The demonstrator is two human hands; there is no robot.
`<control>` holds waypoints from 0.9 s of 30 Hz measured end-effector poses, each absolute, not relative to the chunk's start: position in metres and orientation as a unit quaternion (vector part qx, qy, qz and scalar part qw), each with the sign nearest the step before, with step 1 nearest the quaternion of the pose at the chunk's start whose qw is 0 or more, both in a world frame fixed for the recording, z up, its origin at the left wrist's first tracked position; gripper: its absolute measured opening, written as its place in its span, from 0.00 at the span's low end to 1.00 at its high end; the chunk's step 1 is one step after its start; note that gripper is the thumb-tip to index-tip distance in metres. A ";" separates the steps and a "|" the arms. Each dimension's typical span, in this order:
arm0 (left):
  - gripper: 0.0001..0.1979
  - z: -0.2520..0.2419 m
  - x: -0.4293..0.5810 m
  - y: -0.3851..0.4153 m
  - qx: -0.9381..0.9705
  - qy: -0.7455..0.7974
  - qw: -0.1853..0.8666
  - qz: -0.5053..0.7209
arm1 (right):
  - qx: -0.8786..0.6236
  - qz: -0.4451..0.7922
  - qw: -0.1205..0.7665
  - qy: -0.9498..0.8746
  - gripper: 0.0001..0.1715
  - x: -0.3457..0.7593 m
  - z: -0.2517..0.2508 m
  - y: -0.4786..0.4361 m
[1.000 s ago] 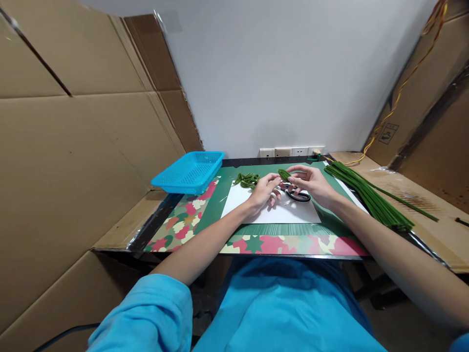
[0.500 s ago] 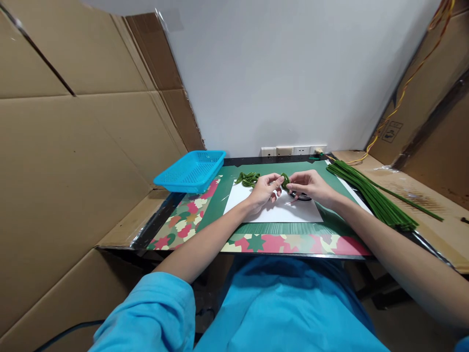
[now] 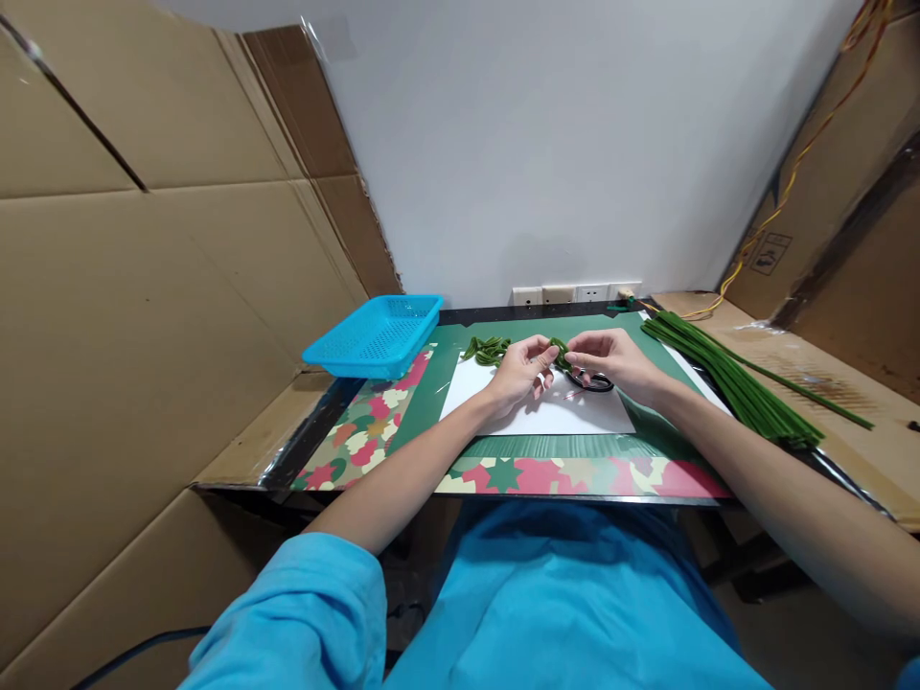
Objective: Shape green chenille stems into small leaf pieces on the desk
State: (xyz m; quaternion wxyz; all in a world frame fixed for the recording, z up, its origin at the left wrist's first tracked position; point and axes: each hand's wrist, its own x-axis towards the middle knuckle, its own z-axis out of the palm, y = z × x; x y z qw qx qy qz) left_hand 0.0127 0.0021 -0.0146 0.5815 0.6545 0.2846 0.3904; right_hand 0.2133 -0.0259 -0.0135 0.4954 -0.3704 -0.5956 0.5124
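Between my two hands is a looped green pipe cleaner point(image 3: 559, 353), held above a white sheet of paper point(image 3: 532, 418). My left hand point(image 3: 523, 372) pinches it from the left with thumb and finger. From the right, my right hand point(image 3: 610, 360) grips it with closed fingertips, which partly cover it. Under the right hand lie scissors with black handles point(image 3: 598, 382); their blades are hard to make out. Just beyond the left hand rests a small pile of bent green pipe cleaners point(image 3: 486, 351).
A blue perforated basket point(image 3: 380, 335) stands at the back left. On the right lies a thick bundle of straight green pipe cleaners point(image 3: 740, 383). A green mat point(image 3: 424, 412) with a patterned border covers the table. Wall sockets point(image 3: 575, 295) and a yellow cable point(image 3: 783, 201) are behind.
My right hand has shifted up very slightly, and more of the scissors' black handle shows beneath it. Both hands keep their hold on the looped pipe cleaner.
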 end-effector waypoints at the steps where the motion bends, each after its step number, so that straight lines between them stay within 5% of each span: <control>1: 0.29 -0.014 0.012 0.002 0.657 0.282 0.583 0.387 | -0.368 0.512 0.498 -0.595 0.25 0.213 -0.013 -0.026; 27: 0.24 -0.016 0.010 0.009 0.642 0.327 0.580 0.380 | -0.390 0.487 0.478 -0.618 0.25 0.211 -0.007 -0.030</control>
